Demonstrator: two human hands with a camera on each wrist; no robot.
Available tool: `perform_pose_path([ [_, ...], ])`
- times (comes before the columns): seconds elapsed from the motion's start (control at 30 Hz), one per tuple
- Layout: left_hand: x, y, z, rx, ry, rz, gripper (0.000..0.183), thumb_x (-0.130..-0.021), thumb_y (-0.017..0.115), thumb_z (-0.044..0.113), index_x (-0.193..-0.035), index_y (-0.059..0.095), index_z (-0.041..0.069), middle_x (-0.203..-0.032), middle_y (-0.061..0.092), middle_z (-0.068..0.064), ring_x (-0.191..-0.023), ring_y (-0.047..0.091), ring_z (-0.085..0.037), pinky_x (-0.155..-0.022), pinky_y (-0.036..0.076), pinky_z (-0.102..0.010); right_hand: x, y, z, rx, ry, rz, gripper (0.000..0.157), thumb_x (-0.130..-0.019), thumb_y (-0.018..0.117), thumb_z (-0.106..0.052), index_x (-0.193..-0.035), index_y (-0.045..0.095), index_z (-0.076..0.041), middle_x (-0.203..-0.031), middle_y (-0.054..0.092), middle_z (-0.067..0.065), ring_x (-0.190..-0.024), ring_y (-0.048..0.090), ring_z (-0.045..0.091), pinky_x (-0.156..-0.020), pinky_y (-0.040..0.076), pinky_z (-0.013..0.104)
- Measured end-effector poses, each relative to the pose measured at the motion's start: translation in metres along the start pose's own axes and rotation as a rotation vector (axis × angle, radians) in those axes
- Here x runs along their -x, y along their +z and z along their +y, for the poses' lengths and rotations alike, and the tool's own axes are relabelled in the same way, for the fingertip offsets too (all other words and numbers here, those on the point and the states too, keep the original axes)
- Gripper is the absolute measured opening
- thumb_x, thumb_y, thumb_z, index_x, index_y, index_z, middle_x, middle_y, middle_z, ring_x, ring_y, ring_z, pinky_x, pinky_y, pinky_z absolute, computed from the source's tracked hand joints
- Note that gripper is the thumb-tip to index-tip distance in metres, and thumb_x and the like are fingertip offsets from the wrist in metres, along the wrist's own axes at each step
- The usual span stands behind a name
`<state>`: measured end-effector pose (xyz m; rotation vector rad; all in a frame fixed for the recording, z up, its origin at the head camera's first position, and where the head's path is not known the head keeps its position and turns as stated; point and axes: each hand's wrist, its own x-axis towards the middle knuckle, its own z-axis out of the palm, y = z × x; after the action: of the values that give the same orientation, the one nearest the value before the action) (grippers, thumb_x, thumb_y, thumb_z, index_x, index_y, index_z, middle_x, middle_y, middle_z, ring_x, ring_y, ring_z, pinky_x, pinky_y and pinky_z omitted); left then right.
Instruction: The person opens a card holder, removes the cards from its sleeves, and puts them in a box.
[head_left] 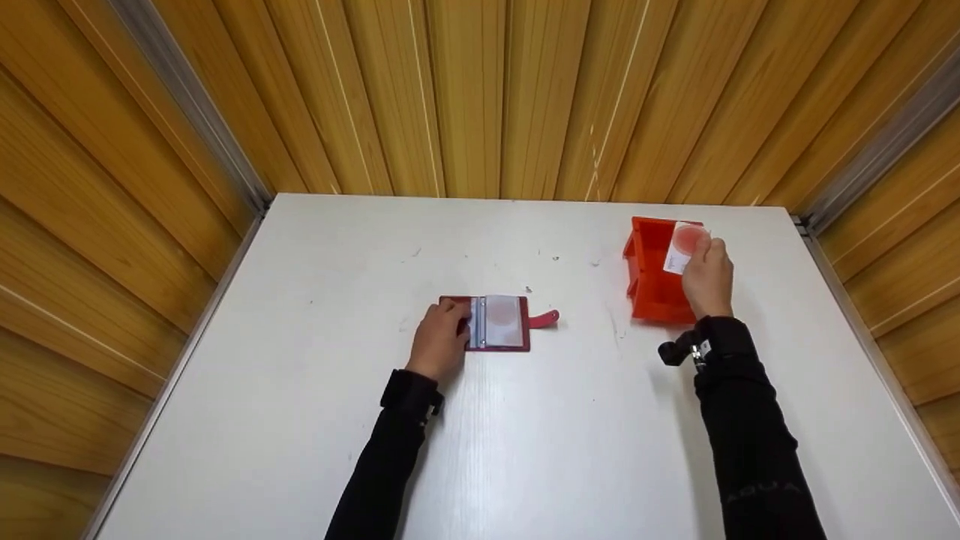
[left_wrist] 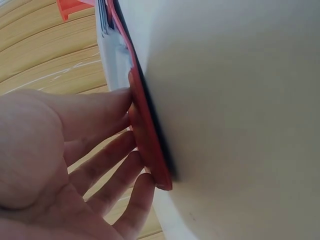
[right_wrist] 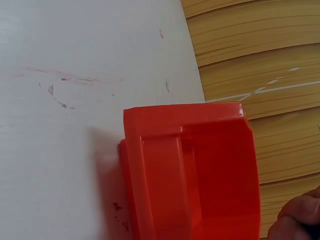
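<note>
A small red card holder [head_left: 526,341] lies unfolded on the table, clear sleeves inside and its strap pointing right. My left hand [head_left: 437,341] rests on its left cover; in the left wrist view the thumb and relaxed fingertips touch that red cover [left_wrist: 145,135]. At the right, my right hand [head_left: 709,277] pinches a white card [head_left: 676,260] with a pink-red circle between thumb and fingers, above the red plastic bin [head_left: 643,289]. Only part of the right hand [right_wrist: 295,220] shows in the right wrist view, beside the bin [right_wrist: 165,185]; the card is out of that view.
The white table [head_left: 300,420] has small dark marks and scratches. Wood-look panels [head_left: 465,97] stand along its back and both sides.
</note>
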<state>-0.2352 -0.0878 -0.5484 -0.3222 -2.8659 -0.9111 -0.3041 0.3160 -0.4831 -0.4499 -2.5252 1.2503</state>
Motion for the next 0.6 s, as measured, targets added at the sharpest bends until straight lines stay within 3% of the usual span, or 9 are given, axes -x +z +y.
perform_pose_path([
  [0.13, 0.001, 0.0, -0.001, 0.015, -0.011, -0.009, 0.025, -0.095, 0.071, 0.003, -0.12, 0.072, 0.002, -0.118, 0.065, -0.014, -0.112, 0.059, -0.034, -0.098, 0.051, -0.048, -0.002, 0.01, 0.007, 0.082, -0.039, 0.037, 0.052, -0.113, 0.021, -0.034, -0.116, 0.043, 0.012, -0.108, 0.056, 0.042, -0.107, 0.054, 0.057, -0.091, 0.042, 0.059],
  [0.27, 0.002, 0.001, -0.003, 0.025, -0.015, -0.01, 0.023, -0.096, 0.071, 0.004, -0.119, 0.072, 0.002, -0.12, 0.065, -0.015, -0.114, 0.059, -0.035, -0.099, 0.051, -0.048, -0.004, 0.02, 0.015, 0.177, -0.049, 0.006, 0.052, -0.114, 0.021, -0.033, -0.12, 0.044, 0.013, -0.108, 0.058, 0.043, -0.109, 0.056, 0.06, -0.093, 0.044, 0.064],
  [0.47, 0.0, 0.002, -0.006, 0.028, -0.004, -0.009, 0.021, -0.097, 0.07, 0.004, -0.118, 0.072, 0.001, -0.121, 0.065, -0.017, -0.116, 0.059, -0.036, -0.101, 0.051, -0.048, -0.002, 0.028, 0.024, 0.291, -0.001, -0.139, 0.053, -0.114, 0.021, -0.032, -0.129, 0.043, 0.014, -0.114, 0.058, 0.041, -0.116, 0.056, 0.056, -0.106, 0.045, 0.062],
  [0.6, 0.0, 0.002, -0.004, 0.031, -0.034, -0.031, 0.025, -0.098, 0.069, 0.006, -0.123, 0.072, 0.002, -0.125, 0.064, -0.015, -0.119, 0.058, -0.034, -0.103, 0.051, -0.047, -0.001, 0.033, 0.029, 0.319, 0.012, -0.237, 0.055, -0.114, 0.019, -0.033, -0.132, 0.041, 0.014, -0.117, 0.058, 0.039, -0.112, 0.058, 0.052, -0.104, 0.048, 0.06],
])
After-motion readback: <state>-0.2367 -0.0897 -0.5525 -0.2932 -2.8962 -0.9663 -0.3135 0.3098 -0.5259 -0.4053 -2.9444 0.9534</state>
